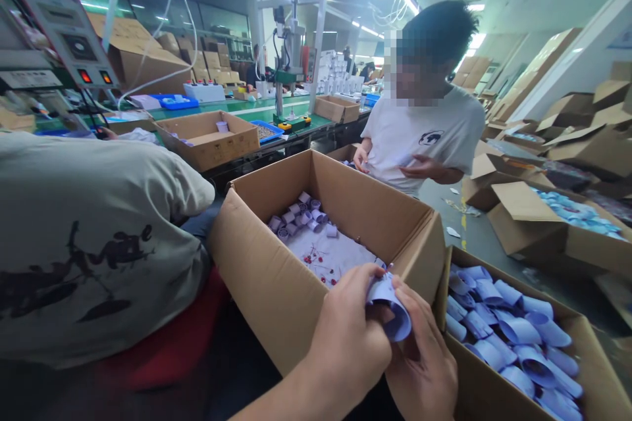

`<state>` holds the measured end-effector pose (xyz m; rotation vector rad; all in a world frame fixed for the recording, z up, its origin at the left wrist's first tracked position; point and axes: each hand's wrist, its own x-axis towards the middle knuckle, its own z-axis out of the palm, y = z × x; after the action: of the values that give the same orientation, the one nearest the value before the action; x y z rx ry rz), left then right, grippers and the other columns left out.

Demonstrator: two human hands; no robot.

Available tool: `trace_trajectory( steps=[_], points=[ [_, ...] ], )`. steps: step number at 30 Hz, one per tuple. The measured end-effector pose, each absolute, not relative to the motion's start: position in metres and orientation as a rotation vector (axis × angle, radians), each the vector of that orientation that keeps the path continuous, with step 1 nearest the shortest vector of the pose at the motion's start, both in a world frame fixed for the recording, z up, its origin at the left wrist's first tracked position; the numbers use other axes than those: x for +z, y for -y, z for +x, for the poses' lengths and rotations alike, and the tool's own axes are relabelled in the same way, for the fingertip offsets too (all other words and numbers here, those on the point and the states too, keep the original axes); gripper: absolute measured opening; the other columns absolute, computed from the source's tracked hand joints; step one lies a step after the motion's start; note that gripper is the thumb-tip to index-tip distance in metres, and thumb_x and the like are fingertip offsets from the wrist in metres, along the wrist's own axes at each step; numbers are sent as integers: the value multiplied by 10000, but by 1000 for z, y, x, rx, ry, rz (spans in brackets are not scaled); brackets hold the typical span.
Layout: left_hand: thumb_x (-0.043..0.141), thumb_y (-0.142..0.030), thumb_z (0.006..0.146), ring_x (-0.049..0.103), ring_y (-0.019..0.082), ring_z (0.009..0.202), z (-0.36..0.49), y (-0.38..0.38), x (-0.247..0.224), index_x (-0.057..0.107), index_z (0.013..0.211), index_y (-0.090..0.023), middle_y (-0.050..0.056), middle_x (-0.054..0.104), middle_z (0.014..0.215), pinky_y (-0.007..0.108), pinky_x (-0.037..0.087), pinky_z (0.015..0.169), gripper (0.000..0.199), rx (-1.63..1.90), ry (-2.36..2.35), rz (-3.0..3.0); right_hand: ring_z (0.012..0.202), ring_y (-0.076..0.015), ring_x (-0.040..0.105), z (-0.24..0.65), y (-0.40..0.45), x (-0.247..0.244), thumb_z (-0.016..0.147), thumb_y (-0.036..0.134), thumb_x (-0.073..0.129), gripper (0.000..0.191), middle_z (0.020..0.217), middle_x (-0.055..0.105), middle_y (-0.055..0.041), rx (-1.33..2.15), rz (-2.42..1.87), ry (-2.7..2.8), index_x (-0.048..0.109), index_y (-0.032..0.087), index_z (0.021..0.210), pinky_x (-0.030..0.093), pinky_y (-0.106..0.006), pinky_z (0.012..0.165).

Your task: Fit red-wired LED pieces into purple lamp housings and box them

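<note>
Both my hands are up at the near edge of a large cardboard box (266, 276), gripping one lavender plastic tube-shaped part (397, 327). My left hand (348, 325) wraps around its left side, with a finger or thumb at the opening. From the right, the fingers of my right hand (424, 342) curl around the same part, whose open end faces me. Its far end is partly hidden by my fingers. Inside the box, several similar lavender parts (296, 214) lie in the far left corner. Small red pieces with thin stems (316, 258) are scattered on a white sheet (345, 251).
A second cardboard box (587, 335), full of loose lavender parts (523, 331), stands at the right. One co-worker (424, 125) stands behind the large box; another (93, 243) sits close on the left. A bench press (291, 59) stands on the green workbench (237, 106).
</note>
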<state>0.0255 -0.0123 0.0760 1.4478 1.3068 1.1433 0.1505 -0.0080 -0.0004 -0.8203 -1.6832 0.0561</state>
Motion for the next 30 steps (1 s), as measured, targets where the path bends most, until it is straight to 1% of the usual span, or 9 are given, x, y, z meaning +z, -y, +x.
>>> trace_trajectory(
  steps=[10, 15, 19, 21, 22, 24, 26, 28, 30],
  points=[
    [554, -46, 710, 638, 348, 1013, 21, 3, 86, 635, 1089, -190, 145, 713, 1075, 434, 458, 847, 414, 869, -1511, 1493, 1089, -242, 701, 159, -3, -11, 885, 127, 634, 451, 1186, 705, -109, 146, -800, 1720, 567, 234, 1318, 631, -369, 879],
    [537, -76, 769, 620, 306, 1072, 30, -5, 69, 603, 1153, -183, 135, 692, 1123, 416, 444, 915, 405, 904, -1402, 1459, 1020, -222, 729, 156, -6, -6, 930, 211, 610, 371, 1134, 725, -90, 26, -875, 1739, 583, 228, 1300, 634, -329, 855],
    [622, -268, 797, 582, 281, 1162, 15, -10, 43, 533, 1287, -203, 137, 605, 1306, 357, 478, 884, 503, 904, -1242, 1378, 895, -209, 764, 194, -10, -15, 974, 358, 537, 309, 1061, 755, -88, -82, -1048, 1813, 613, 183, 1216, 643, -264, 735],
    [590, -362, 834, 612, 264, 1095, -10, -21, 37, 593, 1180, -179, 132, 642, 1225, 321, 487, 824, 392, 871, -1354, 1374, 786, -219, 772, 236, -18, -25, 954, 475, 538, 386, 979, 776, -91, -251, -1161, 1814, 641, 171, 1169, 630, -259, 604],
    [531, -402, 877, 636, 248, 1012, -26, -32, 38, 632, 1063, -167, 114, 682, 1094, 309, 483, 794, 317, 855, -1462, 1419, 723, -219, 768, 258, -23, -30, 937, 512, 553, 422, 938, 782, -90, -369, -1220, 1811, 653, 176, 1172, 610, -269, 550],
    [419, -394, 939, 642, 207, 804, -55, -66, 43, 624, 805, -173, 50, 676, 810, 278, 451, 666, 330, 719, -1744, 1602, 669, -249, 749, 292, -33, -35, 906, 566, 575, 465, 878, 775, -110, -643, -1307, 1672, 679, 196, 1169, 561, -343, 528],
    [432, -361, 953, 617, 202, 754, -71, -116, 46, 574, 675, -175, 24, 618, 690, 289, 437, 664, 364, 618, -1839, 1656, 731, -289, 748, 298, -41, -33, 897, 572, 585, 466, 928, 764, -150, -791, -1349, 1683, 701, 201, 1154, 512, -398, 553],
    [560, -326, 924, 619, 181, 784, -69, -171, 37, 608, 727, -161, 11, 639, 751, 304, 475, 722, 261, 478, -1811, 1697, 949, -348, 724, 272, -50, -28, 938, 541, 532, 490, 1103, 726, -210, -625, -1364, 1658, 671, 136, 1176, 544, -457, 723],
    [619, -326, 919, 636, 161, 821, -54, -217, 13, 646, 904, -150, 24, 673, 913, 346, 529, 774, 179, 338, -1763, 1692, 1000, -248, 720, 228, -58, -26, 1005, 441, 446, 385, 1106, 741, -135, -328, -1187, 1829, 655, 157, 1159, 559, -363, 790]
  ],
)
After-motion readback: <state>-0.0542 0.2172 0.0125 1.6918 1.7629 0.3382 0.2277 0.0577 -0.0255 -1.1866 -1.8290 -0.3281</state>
